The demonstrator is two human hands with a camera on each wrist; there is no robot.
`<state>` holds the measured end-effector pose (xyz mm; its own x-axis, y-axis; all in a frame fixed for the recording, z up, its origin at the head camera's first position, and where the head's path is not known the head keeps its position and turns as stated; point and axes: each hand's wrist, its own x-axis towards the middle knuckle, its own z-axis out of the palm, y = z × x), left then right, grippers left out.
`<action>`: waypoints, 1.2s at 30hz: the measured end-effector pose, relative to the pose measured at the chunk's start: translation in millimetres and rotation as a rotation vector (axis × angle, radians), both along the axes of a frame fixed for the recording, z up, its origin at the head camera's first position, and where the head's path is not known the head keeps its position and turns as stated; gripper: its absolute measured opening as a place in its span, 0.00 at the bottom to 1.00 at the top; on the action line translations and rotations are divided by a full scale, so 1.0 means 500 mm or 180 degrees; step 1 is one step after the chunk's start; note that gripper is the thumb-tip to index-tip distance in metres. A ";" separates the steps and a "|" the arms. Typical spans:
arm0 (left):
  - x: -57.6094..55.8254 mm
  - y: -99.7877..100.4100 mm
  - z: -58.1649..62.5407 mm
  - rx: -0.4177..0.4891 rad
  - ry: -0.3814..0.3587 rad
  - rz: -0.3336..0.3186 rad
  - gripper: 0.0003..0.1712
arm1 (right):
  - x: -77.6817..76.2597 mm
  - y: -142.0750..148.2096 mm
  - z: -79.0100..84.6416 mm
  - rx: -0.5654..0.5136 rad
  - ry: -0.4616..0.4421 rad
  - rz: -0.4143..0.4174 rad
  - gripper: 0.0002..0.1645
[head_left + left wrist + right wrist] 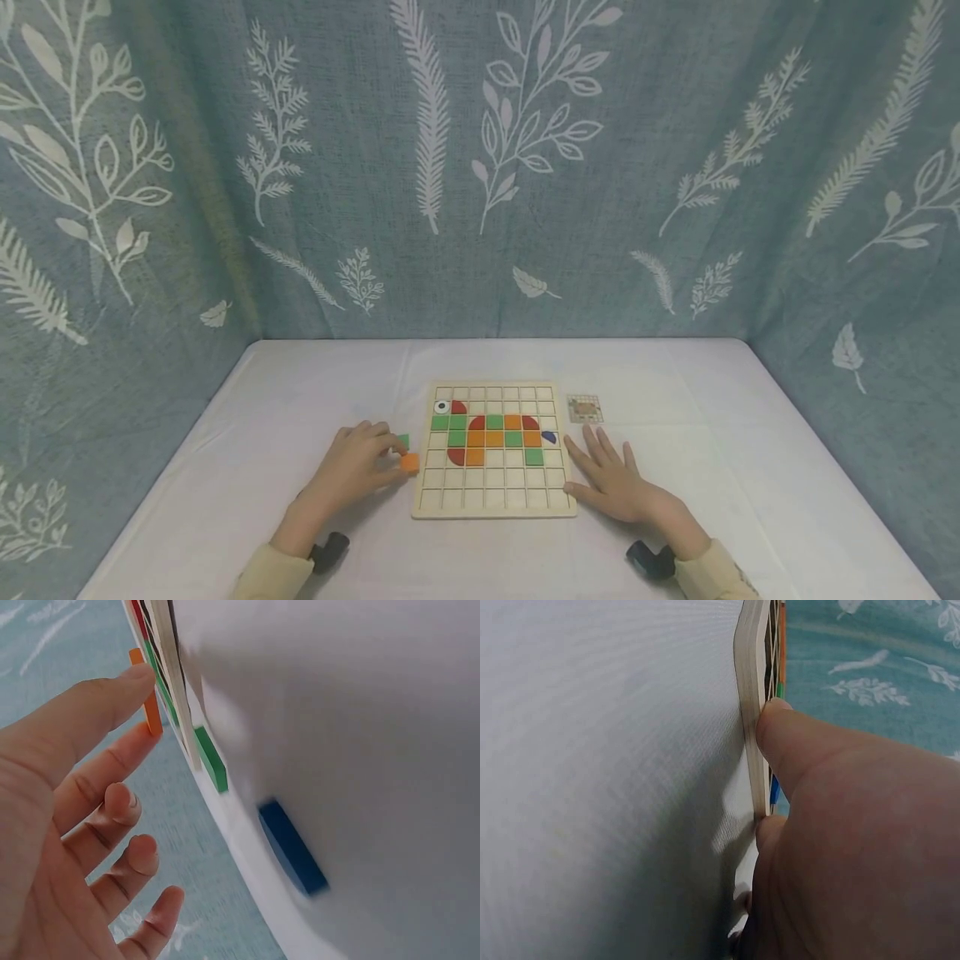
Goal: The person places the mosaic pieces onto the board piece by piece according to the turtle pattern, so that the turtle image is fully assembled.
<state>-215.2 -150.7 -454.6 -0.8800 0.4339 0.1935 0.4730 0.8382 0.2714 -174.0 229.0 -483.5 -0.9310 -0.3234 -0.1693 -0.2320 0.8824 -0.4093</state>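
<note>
My left hand (pixel 358 462) pinches an orange square tile (pixel 408 463) between thumb and index finger, just off the left edge of a wooden grid board (pixel 495 500). The other left fingers are loosely bent. On the table by that edge lies a green tile (pixel 211 759), with a dark blue piece (pixel 291 846) farther out; in the head view the left hand hides the blue piece. Spread fingers of my right hand (pixel 618 485) lie at the board's right edge, the thumb touching its rim. Green, orange and red tiles form an animal-like shape with a round eye tile (pixel 442 407).
A small picture card (pixel 585 408) lies right of the board, beyond the right fingertips. One blue piece (pixel 549 437) sits in a right-hand cell. A white cloth (pixel 660 375) covers the table, and a leaf-patterned curtain (pixel 450 275) hangs behind it.
</note>
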 end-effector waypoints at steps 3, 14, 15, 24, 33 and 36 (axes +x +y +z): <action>-0.005 0.016 -0.003 -0.0025 -0.0001 -0.0024 0.12 | 0.001 0.000 0.004 -0.0023 -0.0019 -0.0004 0.42; -0.010 0.063 0.000 0.0063 -0.0039 -0.0126 0.13 | 0.002 0.001 0.004 -0.0046 -0.0038 0.0001 0.42; -0.010 0.067 0.000 0.0072 -0.0046 -0.0133 0.13 | 0.002 0.001 0.004 -0.0047 -0.0036 0.0001 0.42; -0.015 0.098 -0.001 0.0114 0.0011 -0.0334 0.12 | -0.002 0.003 -0.001 -0.0007 -0.0036 -0.0001 0.43; -0.018 0.135 0.006 0.0041 0.0191 -0.0553 0.14 | -0.004 0.001 -0.001 -0.0003 -0.0044 -0.0030 0.43; -0.021 0.149 0.007 0.0025 0.0201 -0.0624 0.15 | -0.004 0.001 -0.002 0.0008 -0.0041 -0.0037 0.43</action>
<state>-225.4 -76.0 -451.3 -0.7649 0.5938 0.2497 0.6431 0.7265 0.2421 -175.9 229.7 -484.6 -0.9324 -0.3121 -0.1822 -0.2165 0.8861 -0.4099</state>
